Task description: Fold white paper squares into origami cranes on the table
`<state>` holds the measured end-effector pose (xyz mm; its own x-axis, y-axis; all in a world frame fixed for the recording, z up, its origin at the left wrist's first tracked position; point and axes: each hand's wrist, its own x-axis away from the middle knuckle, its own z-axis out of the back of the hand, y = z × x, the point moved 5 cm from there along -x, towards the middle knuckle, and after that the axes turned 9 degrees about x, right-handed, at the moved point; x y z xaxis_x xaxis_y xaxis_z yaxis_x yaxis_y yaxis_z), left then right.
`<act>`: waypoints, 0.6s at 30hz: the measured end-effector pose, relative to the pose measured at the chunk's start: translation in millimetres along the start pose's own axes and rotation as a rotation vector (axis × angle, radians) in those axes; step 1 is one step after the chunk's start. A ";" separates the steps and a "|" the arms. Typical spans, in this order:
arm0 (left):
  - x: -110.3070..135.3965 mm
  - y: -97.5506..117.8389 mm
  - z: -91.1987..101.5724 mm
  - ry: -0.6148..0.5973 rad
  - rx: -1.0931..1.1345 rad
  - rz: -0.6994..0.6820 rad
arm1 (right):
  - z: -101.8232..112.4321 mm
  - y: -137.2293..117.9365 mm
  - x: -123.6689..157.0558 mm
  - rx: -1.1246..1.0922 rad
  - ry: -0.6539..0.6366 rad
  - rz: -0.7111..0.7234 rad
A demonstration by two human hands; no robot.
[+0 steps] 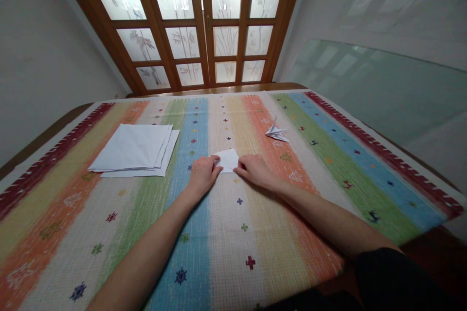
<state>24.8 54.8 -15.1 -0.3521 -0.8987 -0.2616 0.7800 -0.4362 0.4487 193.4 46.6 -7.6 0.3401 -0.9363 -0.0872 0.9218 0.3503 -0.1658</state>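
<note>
A small piece of folded white paper point(227, 161) lies on the striped tablecloth between my hands. My left hand point(203, 173) pinches its left edge between thumb and fingers. At the right edge, my right hand point(255, 170) is closed on the same paper, its fingers curled and thumb low. Part of each side of the paper is hidden under the fingers. Beyond my right hand sits a folded white paper figure point(277, 132) with pointed ends, like an origami crane.
To the left rests a stack of white paper sheets point(134, 148), slightly fanned. The striped tablecloth point(189, 243) covers the table. Wooden doors with glass panes point(182, 41) stand behind the table's far edge, and a glass panel point(383, 87) leans along the right wall.
</note>
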 end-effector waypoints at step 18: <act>9.2 22.5 -0.7 -0.153 -0.132 -0.424 | 3.0 40.5 -28.6 -0.586 0.043 -0.072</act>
<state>39.4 36.7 -8.0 -0.7184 -0.6433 -0.2647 0.6067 -0.7656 0.2141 221.6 87.5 -8.9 0.2617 -0.9606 -0.0937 0.6818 0.2527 -0.6865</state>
